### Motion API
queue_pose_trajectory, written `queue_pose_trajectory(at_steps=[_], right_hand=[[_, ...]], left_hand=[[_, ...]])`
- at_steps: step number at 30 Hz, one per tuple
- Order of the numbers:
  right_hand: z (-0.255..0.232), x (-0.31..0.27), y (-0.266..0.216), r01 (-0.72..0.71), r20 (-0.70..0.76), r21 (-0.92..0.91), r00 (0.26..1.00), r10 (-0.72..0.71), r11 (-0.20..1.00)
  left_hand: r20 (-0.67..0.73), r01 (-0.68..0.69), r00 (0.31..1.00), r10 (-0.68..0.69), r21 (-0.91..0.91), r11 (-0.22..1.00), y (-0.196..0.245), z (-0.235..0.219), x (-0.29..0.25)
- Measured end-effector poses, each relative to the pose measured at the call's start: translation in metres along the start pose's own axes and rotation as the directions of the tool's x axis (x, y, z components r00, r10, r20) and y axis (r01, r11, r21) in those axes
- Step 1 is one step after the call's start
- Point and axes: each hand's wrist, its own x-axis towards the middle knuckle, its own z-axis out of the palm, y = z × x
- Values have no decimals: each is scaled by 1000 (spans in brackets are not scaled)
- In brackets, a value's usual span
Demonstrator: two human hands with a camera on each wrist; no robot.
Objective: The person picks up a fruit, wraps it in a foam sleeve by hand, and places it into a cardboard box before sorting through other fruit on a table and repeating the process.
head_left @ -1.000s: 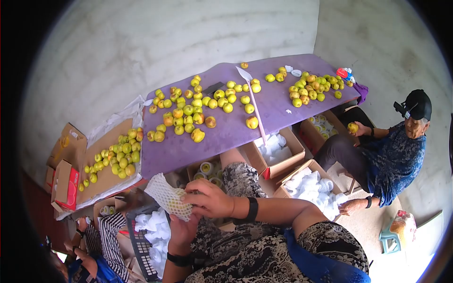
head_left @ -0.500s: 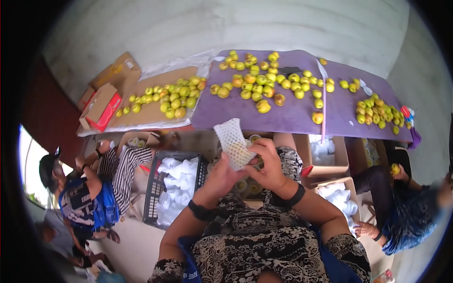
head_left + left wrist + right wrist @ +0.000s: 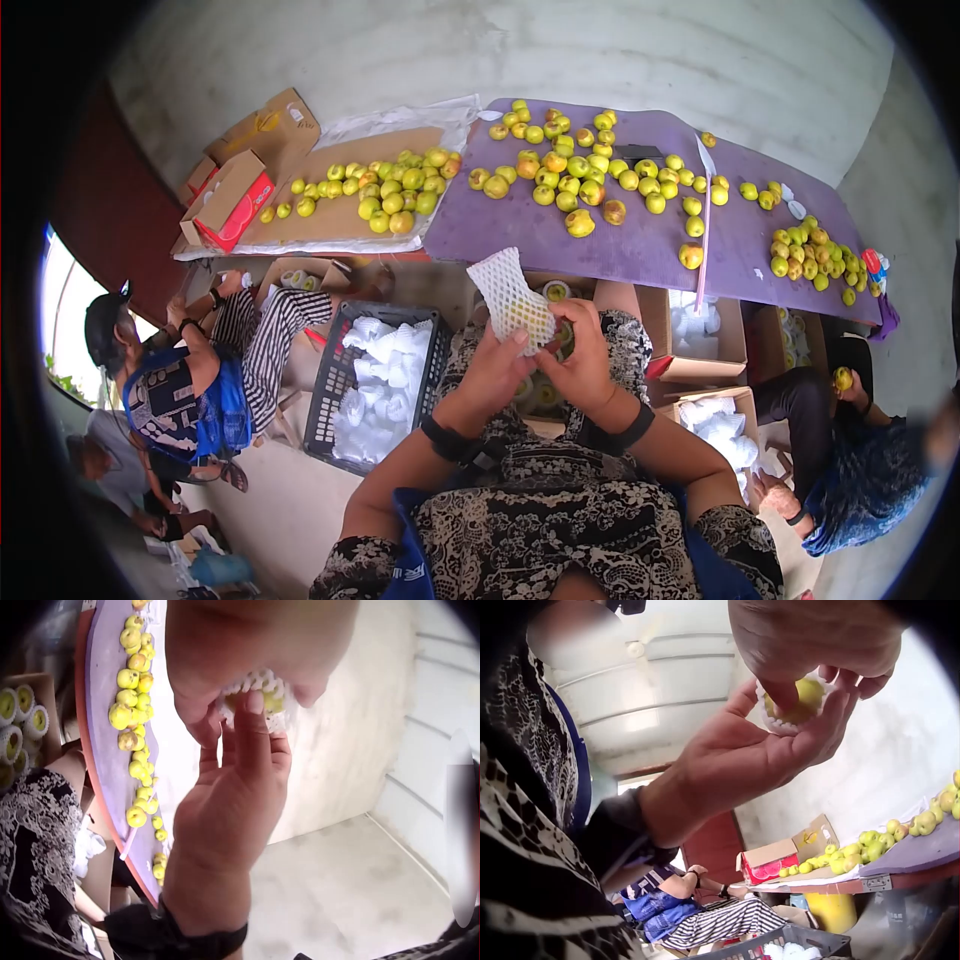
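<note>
A white foam net sleeve stands up from my two hands in the head view, its upper end loose and flattened. A yellow-green apple sits inside its lower part, bare at the underside. My left hand curls round the sleeved apple from the left, with its thumb on the front. From the other side my right hand grips the sleeve's edge, a digit pressed against the apple in the right wrist view.
Loose apples lie across the purple table and a cardboard sheet. A black crate and a carton hold white foam sleeves. One person sits at left, another at right with an apple.
The head view has swung left, so the table appears further right. My hands stay together on the sleeved apple, and the right fingers have shifted down toward its lower edge.
</note>
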Motion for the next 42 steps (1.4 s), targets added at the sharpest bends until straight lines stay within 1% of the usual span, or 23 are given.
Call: queue_pose_trajectory(at_steps=[1,3,4,6,7,9,10,12,13,15,16,17,18,19,21,23,28,30,32,34,37,40,42], right_hand=[[0,-2,2,1,-1,-1,1000,-1,1000],[1,-4,7,100,-28,-117,994,-104,988],[2,-5,5,110,-29,-118,993,-115,987],[2,-5,2,77,-34,-99,996,-81,992],[-1,-3,1,83,-35,-101,996,-87,991],[-14,2,-3,190,55,-140,981,-184,972],[-23,6,-8,190,54,-142,982,-184,972],[-41,21,-23,238,-47,-76,969,-242,968],[-47,28,-29,229,-48,-79,971,-233,970],[-59,44,-41,348,75,-48,936,-344,936],[-58,53,-51,378,78,-21,924,-375,926],[-59,58,-53,371,65,-34,927,-369,928],[-61,62,-55,375,212,-104,913,-348,921],[-63,66,-56,384,355,-170,883,-307,907],[-62,68,-51,401,339,-212,885,-318,891],[-62,69,-51,440,412,-221,851,-326,870],[-60,67,-45,415,508,-206,820,-265,886],[-62,67,-44,414,538,-186,802,-261,891],[-65,67,-47,386,598,-164,771,-220,908],[-66,65,-48,389,613,-167,761,-214,906],[-65,63,-50,383,628,-158,750,-207,910],[-63,59,-50,374,639,-161,745,-193,913],[-62,57,-48,376,650,-172,738,-182,911]], left_hand=[[2,0,1000,0,0,1000,-1,0,-1],[-3,7,1000,-7,-47,999,-1,-2,-2],[3,-2,1000,2,-44,999,-1,-4,-2],[-17,4,1000,-1,156,988,-2,-7,-1],[-13,-1,1000,3,157,988,-1,-6,-1],[-29,-32,999,41,266,964,3,-5,-4],[-28,-31,999,40,265,964,6,-3,-5],[-56,-50,995,85,464,884,14,0,-6],[-57,-41,995,76,461,887,13,-2,-6],[-17,-91,989,147,713,695,12,-5,-6],[-7,-89,991,134,712,696,13,-3,-7],[-21,-50,995,100,754,655,14,0,-9],[-36,-14,997,69,792,610,14,3,-10],[-23,-17,998,57,791,611,13,3,-11],[1,-61,992,122,872,485,11,4,-13],[17,-61,995,97,877,476,14,2,-13],[51,-80,996,77,894,442,18,1,-13],[13,-15,1000,7,864,503,18,0,-12],[17,-20,1000,9,860,511,16,-2,-12],[18,-22,1000,12,854,519,18,1,-12],[3,-6,1000,6,886,464,25,12,-12],[31,-29,1000,3,893,450,26,16,-10],[86,-89,996,25,899,428,23,12,-9]])
